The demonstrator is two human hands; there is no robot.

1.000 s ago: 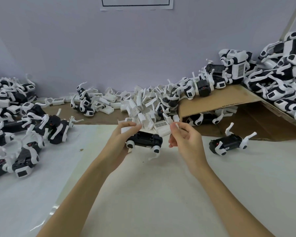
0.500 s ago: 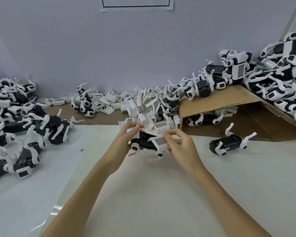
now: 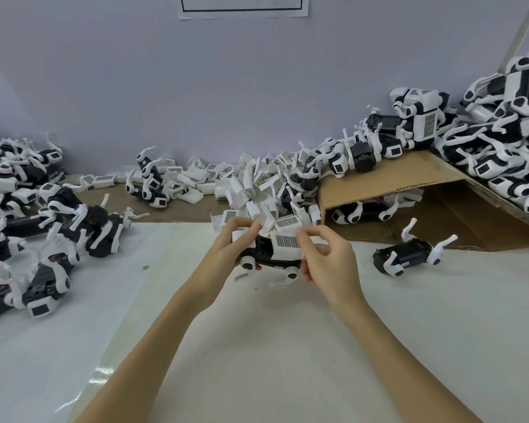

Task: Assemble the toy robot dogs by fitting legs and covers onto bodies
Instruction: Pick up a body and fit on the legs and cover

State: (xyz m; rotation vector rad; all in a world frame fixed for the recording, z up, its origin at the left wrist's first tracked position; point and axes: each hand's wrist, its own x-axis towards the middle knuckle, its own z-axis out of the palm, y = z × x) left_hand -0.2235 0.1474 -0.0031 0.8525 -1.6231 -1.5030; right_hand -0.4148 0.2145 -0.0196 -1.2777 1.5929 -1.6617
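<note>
The white grille cover point(image 3: 287, 243), loose in the right hand point(image 3: 329, 261) a second ago, now sits on the right half of the black dog body point(image 3: 268, 254), held above the near table centre. Left hand point(image 3: 229, 251) clamps the body; right fingertips pinch the cover. Cover fitting appears nearly complete.

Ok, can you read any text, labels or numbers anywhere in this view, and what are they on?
No text is legible anywhere in this view.
Sheet of paper on the wall: a black rectangular outline only, no words visible.
White cover held over the black body: a dot-grid patch, not lettering.
Lone dog on the table: a small pale label on its side, too small to read.
Loose covers in the pile: grid patterns only.
</note>
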